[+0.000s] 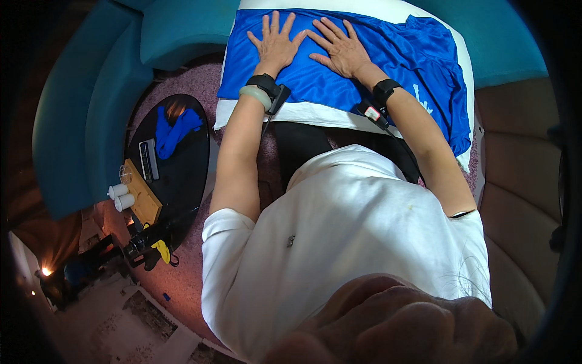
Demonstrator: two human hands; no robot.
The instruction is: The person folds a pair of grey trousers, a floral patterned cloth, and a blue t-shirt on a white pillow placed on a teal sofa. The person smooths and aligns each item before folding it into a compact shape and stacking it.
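Observation:
A shiny blue shirt lies spread over a white cushioned surface in front of me. My left hand rests flat on the cloth with its fingers spread. Just beside it, my right hand also presses flat on the shirt, fingers apart. Neither hand holds anything. Both wrists carry black bands. The shirt's right part is bunched and hangs over the surface's right edge.
A teal sofa curves around the left and back. On the left stands a black oval table with a crumpled blue cloth, a wooden tray, two small white cups and a dark remote. A beige seat is at the right.

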